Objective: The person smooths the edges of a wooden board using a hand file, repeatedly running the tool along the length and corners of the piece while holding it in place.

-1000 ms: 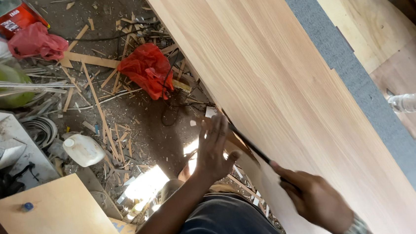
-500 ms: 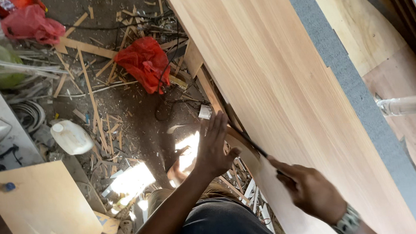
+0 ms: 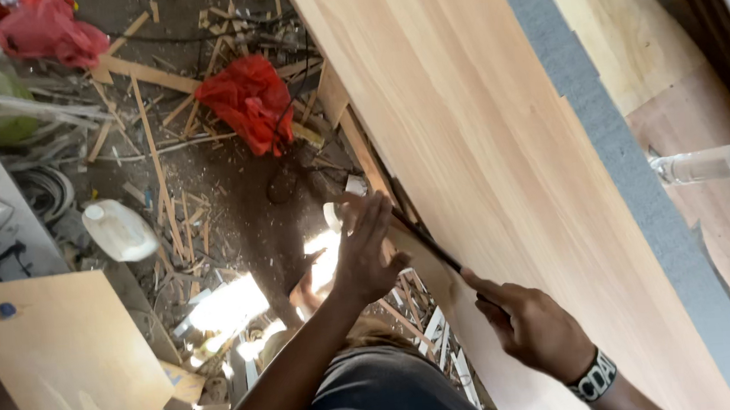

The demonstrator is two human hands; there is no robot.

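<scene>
Working along the near edge of a big pale wooden board [image 3: 481, 135], tilted across the view. Right hand [image 3: 535, 330] closed round the handle end of a thin dark blade [image 3: 424, 242], forefinger laid out along it, blade flat against the board's edge. Left hand [image 3: 367, 248] just up the edge, fingers half spread and curved, steadying a thin pale strip of edging [image 3: 404, 258] at the blade's tip; whether pinching it or only pressing on it, cannot tell. Looks like trimming or scraping the edging. Judging by the grip, calls for a low blade angle, a steady pull along the edge, and the left fingers kept clear of the tip.

Black wristband [image 3: 594, 376] with white lettering on the right wrist. Grey band [image 3: 603, 143] running along the board's far side. Clear plastic bottle [image 3: 717, 162] lying at the right. Down on the dirt floor: crumpled red plastic bag [image 3: 244, 102] among wood offcuts [image 3: 158, 169], a second red bag [image 3: 43, 31] at top left, a white jug [image 3: 120, 233] on its side, no label readable. Square pale plywood piece [image 3: 56, 359] at bottom left with a small blue cap [image 3: 6, 309] on it.
</scene>
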